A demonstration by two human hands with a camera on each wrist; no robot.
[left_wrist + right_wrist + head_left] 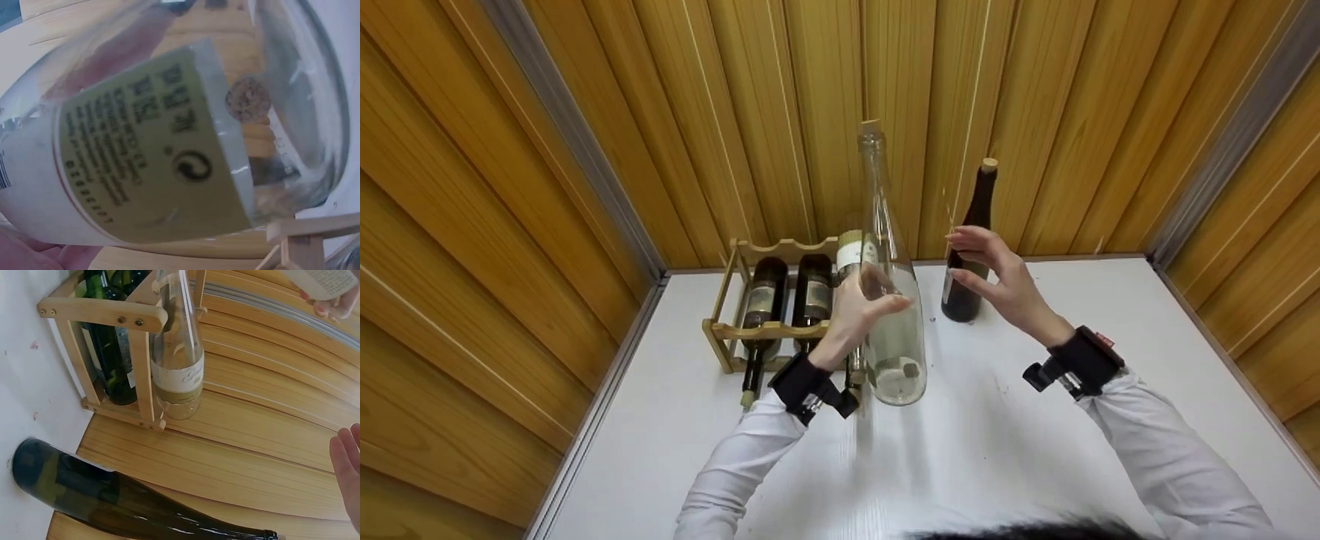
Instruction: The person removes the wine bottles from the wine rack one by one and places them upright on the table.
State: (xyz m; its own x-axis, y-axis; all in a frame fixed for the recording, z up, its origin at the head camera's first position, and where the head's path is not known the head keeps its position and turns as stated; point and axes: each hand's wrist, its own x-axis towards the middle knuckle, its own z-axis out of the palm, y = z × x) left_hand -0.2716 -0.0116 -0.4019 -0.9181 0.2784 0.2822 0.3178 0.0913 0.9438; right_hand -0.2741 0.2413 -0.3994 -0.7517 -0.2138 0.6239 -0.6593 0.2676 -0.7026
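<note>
So my left hand (855,311) has got a tall clear glass bottle with a cork in its neck (898,334), fingers wrapped round the body and thumb on the near side. It's roughly upright, looks lifted off the white bench (1035,442), and sits just in front of the right end of the pale wooden wine rack (727,330). My right hand (1005,289) is holding nothing: fingers spread loosely, thumb well apart from them, just in front of a dark glass bottle with a pale cork (960,304) that's standing on the bench. The right wrist view shows those fingers apart from it.

Label stuff: the left wrist cam gets the green and white back label (152,163) of the bottle I'm holding, upside down. I can make out what looks like "750 ml", a "% vol" next to it, and a round two-arrow recycling symbol. Part of a barcode peeks in at the edge; the small print's too blurry.

Two dark bottles with cream labels (761,298) lie in the rack, necks toward me. Beside them is another clear bottle (179,379), its white label showing script that seems to start "Gr". There's a tiny red tag (1105,340) on my black right wrist strap (1086,361), can't read it.
</note>
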